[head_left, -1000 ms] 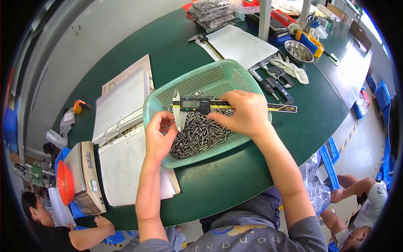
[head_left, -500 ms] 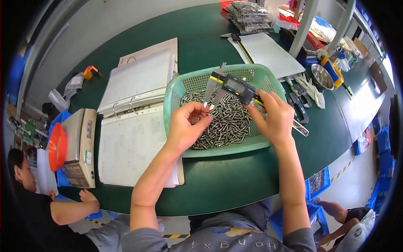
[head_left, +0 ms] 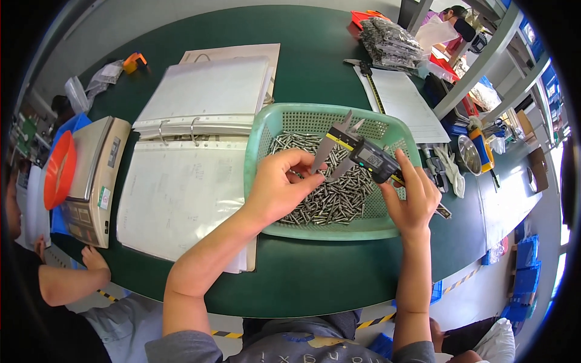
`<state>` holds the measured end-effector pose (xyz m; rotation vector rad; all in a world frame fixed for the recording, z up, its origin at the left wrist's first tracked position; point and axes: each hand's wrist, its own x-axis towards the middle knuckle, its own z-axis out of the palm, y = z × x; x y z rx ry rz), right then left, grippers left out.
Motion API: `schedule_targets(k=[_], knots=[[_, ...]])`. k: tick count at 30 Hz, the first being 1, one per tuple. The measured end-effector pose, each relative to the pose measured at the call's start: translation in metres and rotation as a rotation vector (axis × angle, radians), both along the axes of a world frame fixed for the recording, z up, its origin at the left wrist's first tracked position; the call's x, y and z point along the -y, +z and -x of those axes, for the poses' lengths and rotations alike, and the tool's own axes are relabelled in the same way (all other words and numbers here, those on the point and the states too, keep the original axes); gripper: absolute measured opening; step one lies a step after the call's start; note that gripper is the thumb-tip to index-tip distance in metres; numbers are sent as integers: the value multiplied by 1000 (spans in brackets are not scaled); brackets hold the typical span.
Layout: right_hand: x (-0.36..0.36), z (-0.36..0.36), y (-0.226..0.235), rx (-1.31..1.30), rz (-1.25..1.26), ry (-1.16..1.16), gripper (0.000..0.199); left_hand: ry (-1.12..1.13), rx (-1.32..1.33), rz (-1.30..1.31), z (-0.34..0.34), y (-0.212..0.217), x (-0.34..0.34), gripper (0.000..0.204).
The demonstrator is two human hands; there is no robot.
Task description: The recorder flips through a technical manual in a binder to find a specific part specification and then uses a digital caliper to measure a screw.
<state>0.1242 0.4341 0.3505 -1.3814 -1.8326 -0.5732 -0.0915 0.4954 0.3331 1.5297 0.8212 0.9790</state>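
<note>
My right hand (head_left: 413, 196) grips a black digital caliper (head_left: 370, 158) by its display body and beam, tilted over the basket. Its two pointed jaws stand a little apart and point down toward my left hand (head_left: 284, 184). The thumb and fingertips of that hand are pinched together beside the jaw tips on a small metal pin, mostly hidden by the fingers. Beneath both hands is a green perforated plastic basket (head_left: 315, 232), holding a heap of loose metal pins (head_left: 330, 206).
Left of the basket lies an open ring binder (head_left: 175, 193); beyond it stands a scale (head_left: 91, 181) with an orange tray (head_left: 59, 168). A second caliper (head_left: 372, 85) rests on paper (head_left: 405, 103) at the back right. A co-worker's arm (head_left: 72, 281) leans on the table edge at left.
The view has shifted, and the basket appears slightly farther right. The caliper has tilted further, and its jaws look a bit wider apart. Both hands keep their grips.
</note>
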Motion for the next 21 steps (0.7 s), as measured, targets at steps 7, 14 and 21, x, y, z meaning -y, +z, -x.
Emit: schedule_targets(k=[7,14,21], knots=[[6,2,5,-16,20,67,58,-19,164,138,-2,5,0,17],[5,1,2,-9,26,101,60,-64,200,238,3,6,-1,18],[4,2,1,-24,30,125,58,-61,246,250,7,6,-1,19]])
